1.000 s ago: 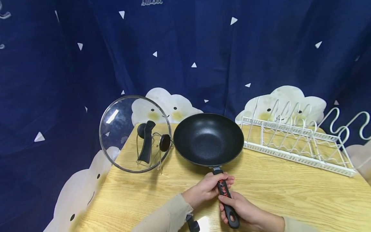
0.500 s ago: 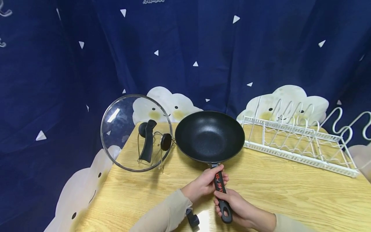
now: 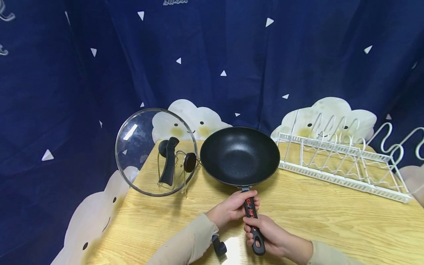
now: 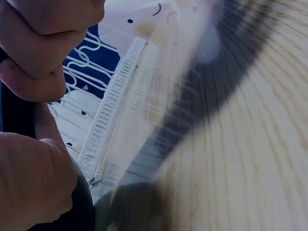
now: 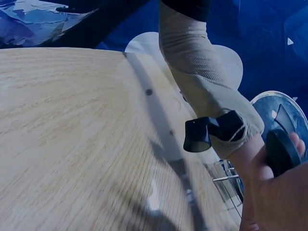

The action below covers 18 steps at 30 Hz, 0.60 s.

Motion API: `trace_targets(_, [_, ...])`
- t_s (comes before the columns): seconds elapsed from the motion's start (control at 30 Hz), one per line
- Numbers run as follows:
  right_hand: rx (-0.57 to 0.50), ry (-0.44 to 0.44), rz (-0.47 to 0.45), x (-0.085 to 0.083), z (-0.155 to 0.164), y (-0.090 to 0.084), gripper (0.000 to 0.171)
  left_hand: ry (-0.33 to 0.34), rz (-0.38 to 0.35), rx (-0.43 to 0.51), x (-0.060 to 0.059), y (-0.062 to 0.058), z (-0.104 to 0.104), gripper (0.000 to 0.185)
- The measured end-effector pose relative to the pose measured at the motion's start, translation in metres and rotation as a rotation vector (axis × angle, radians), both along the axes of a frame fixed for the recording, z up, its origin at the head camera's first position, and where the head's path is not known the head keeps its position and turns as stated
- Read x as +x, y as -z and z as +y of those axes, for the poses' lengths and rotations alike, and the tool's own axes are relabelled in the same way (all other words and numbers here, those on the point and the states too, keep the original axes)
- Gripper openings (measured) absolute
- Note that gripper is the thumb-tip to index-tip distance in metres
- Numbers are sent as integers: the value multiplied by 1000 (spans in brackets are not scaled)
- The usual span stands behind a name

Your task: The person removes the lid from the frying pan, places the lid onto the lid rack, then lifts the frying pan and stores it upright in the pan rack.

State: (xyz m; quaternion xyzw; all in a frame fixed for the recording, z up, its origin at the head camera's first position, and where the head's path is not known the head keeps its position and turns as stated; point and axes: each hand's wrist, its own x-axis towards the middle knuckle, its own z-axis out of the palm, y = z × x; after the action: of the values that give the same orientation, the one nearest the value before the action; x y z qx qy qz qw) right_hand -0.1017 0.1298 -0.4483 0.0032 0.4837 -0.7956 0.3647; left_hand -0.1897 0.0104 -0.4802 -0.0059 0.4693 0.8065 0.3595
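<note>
Along the far left, dark blue curtain with white triangles and pale clouds, hanging behind the bench, which has a light wood-grain top. Left end of bench: clear glass lid, steeply tilted, dark rim, long black handle. Wire stand at the lid, partly seen through the glass; round black knob at its right side.

Middle: black pan, its hollow turned up and toward the near side, just right of the lid. Whether its base touches the bench, cannot tell. Pan handle runs to the near side, red lettering on top.

Left hand, beige sleeve, black device at the cuff: fingers wrapped round the handle near the pan, thumb on top. Right hand, just nearer and to the right: fingers curled round the same handle close to its holed end.

Far right: white rack, wavy wire dividers.
</note>
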Motion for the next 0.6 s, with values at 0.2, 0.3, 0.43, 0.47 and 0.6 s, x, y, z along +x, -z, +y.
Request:
trace_targets(0.2, [50,59,-6,2,-4,3,31,16,-37,19,0,-1,1,20])
trace_targets(0.3, [80,76,2,2,-5,4,30,2,-49,19,1,-2,3,22])
trace_targets(0.43, [128,85,28,2,-5,6,33,-30,-42,4,1,-2,6,23])
trace_targets(0.47, [138,86,35,1,-5,7,34,-36,-37,0,1,-2,6,23])
trace_targets(0.6, [181,96,89,0,-3,8,33,-60,-30,-11,0,-2,9,25])
